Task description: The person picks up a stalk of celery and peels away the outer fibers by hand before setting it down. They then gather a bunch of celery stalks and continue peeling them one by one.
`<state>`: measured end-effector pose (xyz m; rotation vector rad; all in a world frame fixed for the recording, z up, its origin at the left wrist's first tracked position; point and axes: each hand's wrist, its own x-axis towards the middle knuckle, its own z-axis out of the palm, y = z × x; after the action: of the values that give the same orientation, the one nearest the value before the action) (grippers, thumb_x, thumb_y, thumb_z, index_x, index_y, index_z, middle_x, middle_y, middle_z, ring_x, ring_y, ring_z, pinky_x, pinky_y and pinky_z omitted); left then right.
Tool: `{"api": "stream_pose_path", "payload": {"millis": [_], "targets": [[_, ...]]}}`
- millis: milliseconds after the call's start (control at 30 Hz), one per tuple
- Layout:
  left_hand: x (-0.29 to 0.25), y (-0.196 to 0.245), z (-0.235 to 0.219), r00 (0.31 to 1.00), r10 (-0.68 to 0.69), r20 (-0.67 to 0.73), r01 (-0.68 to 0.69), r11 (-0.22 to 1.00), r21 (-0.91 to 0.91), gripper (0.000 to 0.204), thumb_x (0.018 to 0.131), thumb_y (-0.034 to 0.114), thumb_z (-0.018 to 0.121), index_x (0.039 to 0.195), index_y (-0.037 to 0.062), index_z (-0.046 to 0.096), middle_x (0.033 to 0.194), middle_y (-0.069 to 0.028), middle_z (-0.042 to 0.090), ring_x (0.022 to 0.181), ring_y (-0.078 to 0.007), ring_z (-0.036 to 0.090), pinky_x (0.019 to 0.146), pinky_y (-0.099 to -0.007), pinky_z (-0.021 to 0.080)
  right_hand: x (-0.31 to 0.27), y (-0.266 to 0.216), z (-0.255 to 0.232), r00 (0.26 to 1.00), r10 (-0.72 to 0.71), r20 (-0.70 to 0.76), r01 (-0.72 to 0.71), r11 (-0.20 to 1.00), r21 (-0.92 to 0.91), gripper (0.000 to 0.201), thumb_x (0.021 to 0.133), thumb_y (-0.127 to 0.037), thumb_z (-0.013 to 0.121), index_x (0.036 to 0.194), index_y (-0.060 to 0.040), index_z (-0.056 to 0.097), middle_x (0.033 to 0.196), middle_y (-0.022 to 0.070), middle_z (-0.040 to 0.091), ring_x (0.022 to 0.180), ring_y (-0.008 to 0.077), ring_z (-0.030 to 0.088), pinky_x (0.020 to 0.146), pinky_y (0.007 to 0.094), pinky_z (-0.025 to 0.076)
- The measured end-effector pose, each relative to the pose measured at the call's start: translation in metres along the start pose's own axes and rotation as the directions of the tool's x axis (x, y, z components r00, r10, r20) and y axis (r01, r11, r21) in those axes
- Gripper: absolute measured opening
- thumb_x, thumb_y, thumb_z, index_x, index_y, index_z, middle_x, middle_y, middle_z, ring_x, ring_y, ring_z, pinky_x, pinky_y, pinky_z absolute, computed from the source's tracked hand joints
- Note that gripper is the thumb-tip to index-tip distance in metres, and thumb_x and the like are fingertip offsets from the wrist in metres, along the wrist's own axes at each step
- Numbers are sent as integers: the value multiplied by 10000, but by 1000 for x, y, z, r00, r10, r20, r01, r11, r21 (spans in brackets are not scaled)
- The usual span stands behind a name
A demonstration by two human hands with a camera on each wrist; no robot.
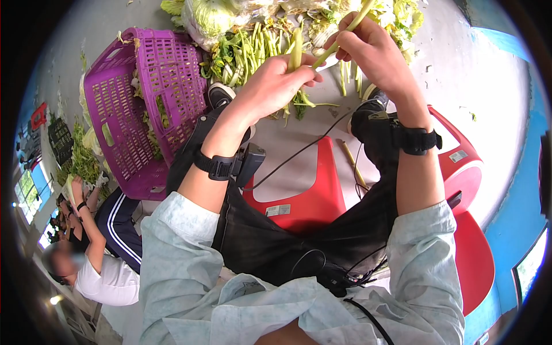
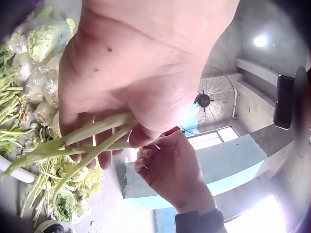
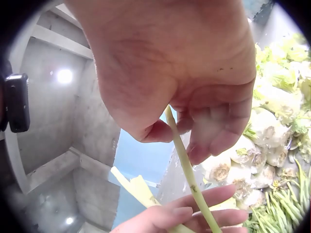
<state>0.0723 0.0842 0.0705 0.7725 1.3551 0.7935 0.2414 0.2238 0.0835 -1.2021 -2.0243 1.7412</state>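
In the head view my left hand holds pale green celery stalks between thumb and fingers. The left wrist view shows several stalks crossing under its thumb, with their ends sticking out to the left. My right hand, just beside it, pinches a long thin stalk whose lower end reaches the left hand's fingertips. Seen from the right wrist, this stalk slants down from the right thumb and fingers to the left hand, past a shorter split stalk.
A pile of leafy stalks lies on the floor beyond my feet, near wrapped cabbages. At left a purple basket leans by my leg. A red stool stands between my legs. A black cable hangs across. Another person sits at left.
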Motion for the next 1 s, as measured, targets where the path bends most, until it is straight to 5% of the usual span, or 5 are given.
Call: {"api": "stream_pose_path", "payload": {"millis": [167,267,600,700,1000], "targets": [[-1,2,2,996,35,-88,-36,999,-19,339,1053,194,473,1291,19,639,1101,-69,733,1010,-123,657,904,-277,496,1,-1,2,997,-46,-64,49,998,49,215,989,-181,549,1100,-25,646,907,40,712,801,101,609,780,278,524],[-1,2,-1,994,21,-108,-26,999,-45,338,1044,215,482,1276,26,638,1098,-70,735,990,-126,665,864,-269,502,-4,-22,-2,978,41,-206,-86,974,-211,213,1029,-200,568,1020,12,579,851,92,671,721,126,568,631,298,461],[-3,7,-4,986,46,-159,-63,992,-107,320,1027,250,479,1181,29,652,968,-85,736,939,-145,684,805,-291,518,6,-8,-10,863,-23,-505,-55,989,-139,248,1046,-199,499,1164,12,555,829,103,618,707,179,563,642,348,473],[-3,7,-5,980,21,-198,-39,996,-86,318,1034,255,473,1172,27,648,873,-69,706,902,-144,675,802,-298,522,4,-3,-15,851,-200,-485,108,971,-212,254,1051,-208,490,1164,7,564,802,101,606,699,179,553,633,351,458],[0,7,-6,903,11,-429,-165,931,-324,309,1066,261,510,1206,11,627,700,46,432,661,-70,451,692,-278,477,-3,4,-6,996,-65,-66,27,885,-465,251,988,-221,574,1188,-137,700,873,105,676,795,147,641,752,319,523]]}}
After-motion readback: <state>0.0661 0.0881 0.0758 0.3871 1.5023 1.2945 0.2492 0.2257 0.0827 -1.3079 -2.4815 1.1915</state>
